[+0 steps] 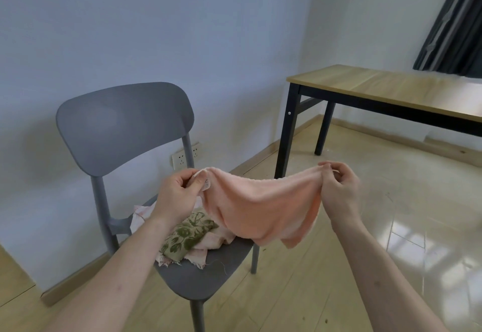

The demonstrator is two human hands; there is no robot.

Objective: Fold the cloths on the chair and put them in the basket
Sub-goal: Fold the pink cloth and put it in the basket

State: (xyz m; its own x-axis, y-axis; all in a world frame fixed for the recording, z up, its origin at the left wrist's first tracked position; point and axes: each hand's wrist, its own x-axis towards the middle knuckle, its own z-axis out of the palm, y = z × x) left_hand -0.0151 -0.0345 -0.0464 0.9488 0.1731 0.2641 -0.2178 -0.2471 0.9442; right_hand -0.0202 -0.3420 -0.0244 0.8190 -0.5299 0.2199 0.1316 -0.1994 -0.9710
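Note:
A peach-pink cloth (263, 209) hangs in the air above the grey chair (125, 125), stretched between both hands. My left hand (177, 196) pinches its left top corner, where a small white label shows. My right hand (339, 188) pinches the right top corner. The cloth sags in the middle and its lower edge droops over the seat's right side. On the seat lie a green leaf-patterned cloth (187, 235) and a pale pink cloth with frayed edges (208, 247), partly hidden by my left forearm. No basket is in view.
A wooden table with black legs (391, 89) stands at the right against the wall, a dark curtain (453, 24) above it. A wall socket (182, 158) sits behind the chair. Glossy floor tiles spread to the right.

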